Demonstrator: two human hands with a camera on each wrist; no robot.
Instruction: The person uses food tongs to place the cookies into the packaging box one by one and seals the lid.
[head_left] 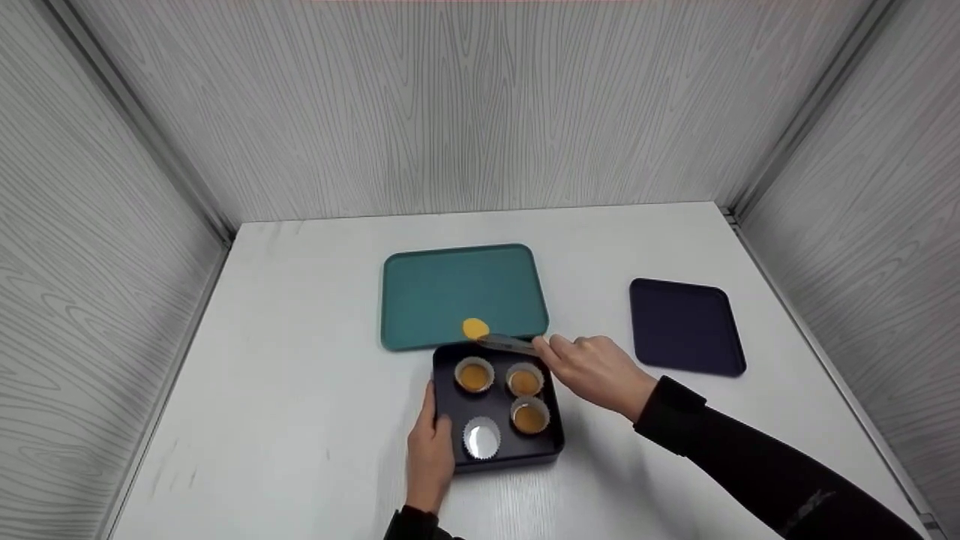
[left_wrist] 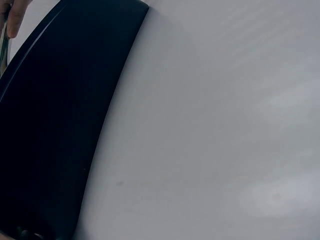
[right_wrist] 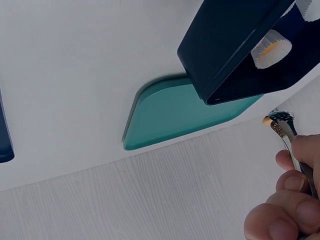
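My right hand [head_left: 596, 373] grips a pair of metal tongs [head_left: 506, 344] above the far rim of a deep dark square pan [head_left: 491, 450]. At the tongs' tips is a flat, round yellow piece [head_left: 475, 328], overlapping the near edge of the teal tray in the head view. The tongs' perforated ends [right_wrist: 284, 120] show in the right wrist view. My left hand [head_left: 430, 455] holds the pan by its left wall, thumb at the rim. Inside the pan, three fluted cups [head_left: 529, 416] hold orange-yellow contents; a fourth, silvery cup [head_left: 481, 438] has a bare, shiny bottom.
Behind the pan lies the teal tray [head_left: 457, 289], flat on the white table [head_left: 300, 360]. A smaller dark purple tray [head_left: 686, 326] is at the right. Wood-grain panels [head_left: 465, 112] wall in the table at the back and both sides.
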